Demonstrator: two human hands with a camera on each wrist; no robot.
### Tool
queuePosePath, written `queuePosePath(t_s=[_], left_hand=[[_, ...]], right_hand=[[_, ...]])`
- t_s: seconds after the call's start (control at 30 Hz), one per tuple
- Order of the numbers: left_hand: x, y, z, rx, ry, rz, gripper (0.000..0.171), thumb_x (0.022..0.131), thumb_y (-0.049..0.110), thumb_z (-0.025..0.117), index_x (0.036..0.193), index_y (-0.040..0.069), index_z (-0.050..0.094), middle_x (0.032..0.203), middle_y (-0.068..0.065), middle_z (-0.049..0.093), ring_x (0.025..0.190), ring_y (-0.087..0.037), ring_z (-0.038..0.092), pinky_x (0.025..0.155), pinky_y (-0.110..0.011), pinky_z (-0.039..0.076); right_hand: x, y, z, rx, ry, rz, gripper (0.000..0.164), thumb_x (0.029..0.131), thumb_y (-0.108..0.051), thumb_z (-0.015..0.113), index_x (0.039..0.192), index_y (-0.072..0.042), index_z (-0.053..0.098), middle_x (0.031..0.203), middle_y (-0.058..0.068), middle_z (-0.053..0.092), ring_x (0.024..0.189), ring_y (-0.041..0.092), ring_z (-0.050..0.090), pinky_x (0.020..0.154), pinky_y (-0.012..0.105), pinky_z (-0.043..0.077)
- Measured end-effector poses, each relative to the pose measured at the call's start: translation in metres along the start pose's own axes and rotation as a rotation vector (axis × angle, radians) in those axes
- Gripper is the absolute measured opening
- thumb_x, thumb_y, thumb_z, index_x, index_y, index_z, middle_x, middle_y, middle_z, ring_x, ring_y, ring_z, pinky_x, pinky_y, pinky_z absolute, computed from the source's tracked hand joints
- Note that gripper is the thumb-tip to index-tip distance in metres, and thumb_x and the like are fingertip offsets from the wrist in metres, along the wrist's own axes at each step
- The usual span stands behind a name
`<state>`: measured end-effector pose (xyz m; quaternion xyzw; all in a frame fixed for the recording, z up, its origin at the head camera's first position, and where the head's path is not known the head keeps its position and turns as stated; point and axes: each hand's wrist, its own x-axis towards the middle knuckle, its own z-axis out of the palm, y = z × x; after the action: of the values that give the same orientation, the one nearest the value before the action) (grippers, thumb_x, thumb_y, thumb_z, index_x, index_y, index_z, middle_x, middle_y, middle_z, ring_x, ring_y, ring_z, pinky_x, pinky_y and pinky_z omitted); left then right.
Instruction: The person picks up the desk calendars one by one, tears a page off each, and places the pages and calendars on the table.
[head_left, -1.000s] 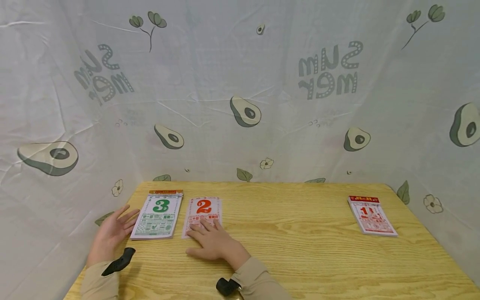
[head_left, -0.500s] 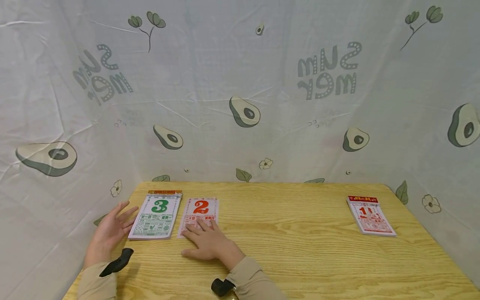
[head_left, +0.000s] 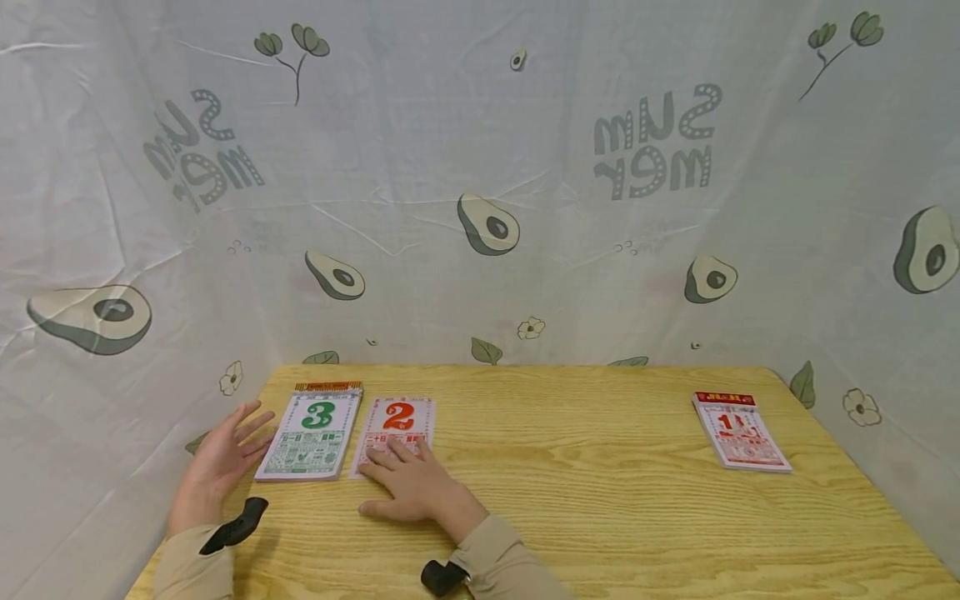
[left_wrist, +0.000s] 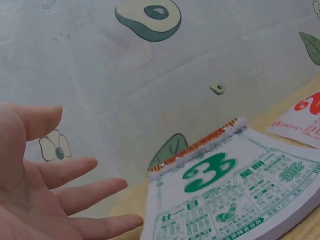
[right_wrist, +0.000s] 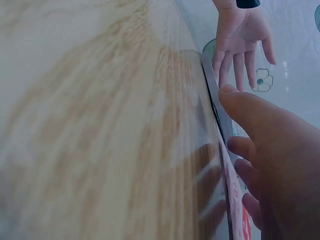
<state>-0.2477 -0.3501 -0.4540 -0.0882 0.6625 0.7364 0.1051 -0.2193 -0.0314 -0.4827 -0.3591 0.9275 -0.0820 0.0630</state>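
Cloth (head_left: 405, 150): avocado print, beyond fingers
Right hand (head_left: 418, 487): fingers apart, over 2 sheet (head_left: 397, 419)
Left hand (head_left: 213, 468): fingers apart, beside 3 calendar (head_left: 311, 442)
2 sheet: press flat, lightly; could crease

Left fingers (left_wrist: 95, 194) spread, palm-side visible from above; right fingers (head_left: 382, 461) extended, palm-down.

A thick calendar pad (head_left: 306, 440) showing green 3 lies flat on the worktop (head_left: 600, 500), beside a pinkish sheet (head_left: 393, 423) showing red 2.
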Motion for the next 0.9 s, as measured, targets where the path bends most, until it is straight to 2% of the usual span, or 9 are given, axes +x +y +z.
queuePosePath(t_s=[0.03,0.1,0.13,0.2,0.33,0.47,0.57,0.67,0.9], left_hand=[[-0.001,0.0,-0.001,-0.002,-0.004,0.007,0.084,0.095,0.064,0.035,0.158,0.021,-0.002,0.153,0.001,0.037,0.119,-0.009,0.053,0.113,-0.036,0.035],[-0.003,0.002,-0.003,-0.015,-0.02,0.025,0.082,0.097,0.061,0.034,0.158,0.021,-0.002,0.132,0.016,0.053,0.116,-0.005,0.056,0.12,-0.046,0.018],[-0.004,0.004,-0.004,-0.023,-0.026,0.035,0.082,0.097,0.061,0.035,0.158,0.021,-0.002,0.12,0.023,0.055,0.108,0.001,0.057,0.121,-0.05,0.01],[-0.005,0.006,-0.004,-0.047,-0.038,0.053,0.081,0.097,0.059,0.035,0.158,0.021,-0.002,0.11,0.027,0.055,0.099,0.005,0.059,0.121,-0.052,0.005],[-0.007,0.011,-0.001,-0.037,-0.039,0.074,0.08,0.097,0.06,0.035,0.158,0.022,0.001,0.133,0.014,0.05,0.1,0.006,0.059,0.121,-0.054,0.005],[-0.007,0.017,0.005,0.035,-0.022,0.091,0.076,0.098,0.061,0.032,0.158,0.025,0.003,0.163,0.001,0.02,0.125,-0.009,0.048,0.121,-0.055,0.008],[-0.008,0.022,0.011,0.094,-0.011,0.111,0.075,0.098,0.062,0.03,0.158,0.026,0.003,0.165,-0.008,0.008,0.146,-0.028,0.026,0.12,-0.056,0.009],[-0.01,0.027,0.017,0.138,-0.014,0.139,0.075,0.098,0.062,0.03,0.158,0.025,0.004,0.164,-0.011,0.008,0.151,-0.037,0.01,0.119,-0.058,0.009],[-0.019,0.039,0.032,0.2,-0.038,0.187,0.075,0.099,0.061,0.031,0.158,0.021,0.009,0.163,-0.016,0.012,0.149,-0.041,0.011,0.117,-0.062,0.011]], right_hand=[[0.0,0.0,0.0,-0.001,0.005,-0.005,0.065,0.094,-0.07,0.033,0.152,-0.04,0.029,0.161,-0.014,0.022,0.152,0.019,0.015,0.119,0.058,0.014],[0.0,-0.001,0.0,-0.002,0.013,-0.012,0.064,0.094,-0.07,0.032,0.152,-0.041,0.028,0.162,-0.014,0.022,0.152,0.019,0.014,0.119,0.057,0.014],[0.0,-0.001,0.0,-0.002,0.015,-0.014,0.064,0.094,-0.07,0.032,0.152,-0.041,0.028,0.162,-0.014,0.021,0.152,0.018,0.014,0.119,0.058,0.013],[0.0,-0.001,-0.001,-0.002,0.02,-0.019,0.064,0.094,-0.07,0.032,0.152,-0.042,0.028,0.162,-0.014,0.021,0.152,0.019,0.014,0.119,0.058,0.013],[-0.004,-0.001,-0.006,-0.011,0.03,-0.025,0.063,0.095,-0.07,0.032,0.151,-0.042,0.029,0.162,-0.013,0.021,0.152,0.02,0.015,0.119,0.058,0.013],[-0.008,0.001,-0.01,-0.013,0.06,-0.029,0.063,0.095,-0.068,0.035,0.151,-0.039,0.031,0.162,-0.01,0.023,0.152,0.021,0.016,0.119,0.058,0.014],[-0.011,0.005,-0.012,-0.026,0.091,-0.034,0.065,0.095,-0.067,0.036,0.152,-0.036,0.031,0.162,-0.009,0.024,0.152,0.022,0.016,0.119,0.058,0.015],[-0.014,0.009,-0.014,-0.032,0.122,-0.037,0.066,0.096,-0.066,0.036,0.152,-0.033,0.031,0.162,-0.007,0.025,0.152,0.023,0.017,0.119,0.058,0.017],[-0.024,0.022,-0.019,-0.057,0.198,-0.046,0.064,0.097,-0.062,0.041,0.151,-0.028,0.035,0.159,-0.002,0.032,0.149,0.028,0.025,0.117,0.059,0.022]])
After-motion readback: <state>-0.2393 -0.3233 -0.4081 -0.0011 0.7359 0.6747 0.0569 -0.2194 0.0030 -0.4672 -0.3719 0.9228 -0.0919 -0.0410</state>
